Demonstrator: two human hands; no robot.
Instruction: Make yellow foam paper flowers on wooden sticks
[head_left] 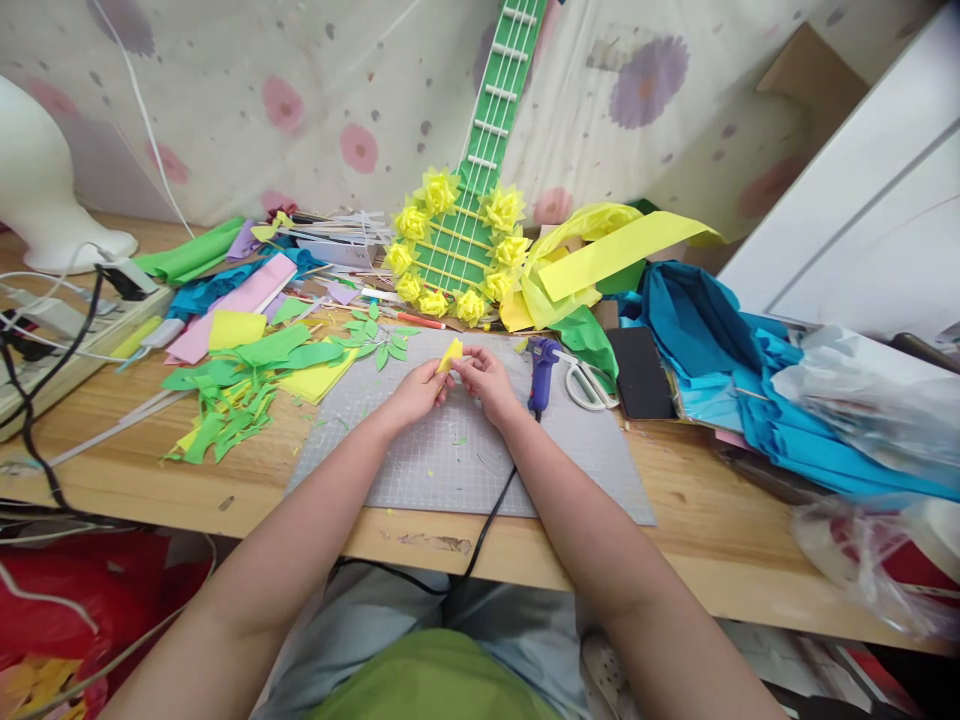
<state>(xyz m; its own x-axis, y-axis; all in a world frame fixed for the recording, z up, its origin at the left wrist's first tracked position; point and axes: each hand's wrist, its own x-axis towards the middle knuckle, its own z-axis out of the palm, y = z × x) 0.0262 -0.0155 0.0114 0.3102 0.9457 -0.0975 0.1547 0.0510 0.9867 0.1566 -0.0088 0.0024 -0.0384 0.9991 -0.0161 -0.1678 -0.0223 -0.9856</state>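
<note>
A small yellow paper piece is pinched between both hands above the grey cutting mat. My left hand grips its lower left side, and the fingers of my right hand close on its right side. Behind them a green paper guitar with a ring of yellow paper flowers leans against the wall sheet. Green paper leaves lie at the mat's back left edge. A purple glue gun stands just right of my right hand, beside white-handled scissors.
Green and yellow scraps and pink paper cover the left side, near a power strip. Yellow crepe strips, a black flat object and blue paper lie right. The glue gun's cord crosses the mat.
</note>
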